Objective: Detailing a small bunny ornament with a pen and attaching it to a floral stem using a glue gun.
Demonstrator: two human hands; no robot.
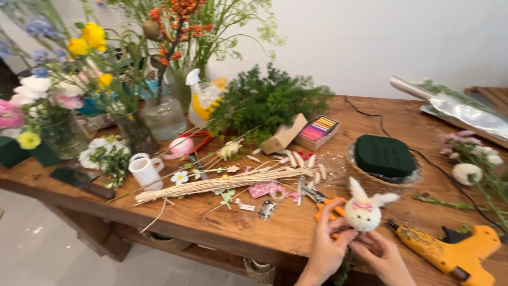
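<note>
A small white fluffy bunny head (364, 210) with two long ears and a pink bow is held upright above the table's front edge. My left hand (325, 251) grips it from below on the left. My right hand (382, 255) pinches its underside from the right. Orange-handled scissors (324, 205) lie just behind the bunny on the wooden table (211, 217). A yellow glue gun (450, 253) rests to the right of my hands.
A wicker basket holding dark green floral foam (384, 157) stands behind the bunny. A bundle of pale dried stalks (222, 184), a white mug (144, 171), glass vases of flowers (164, 114), green foliage (267, 100), a box of coloured sticks (317, 130) and a black cord (450, 182) crowd the table.
</note>
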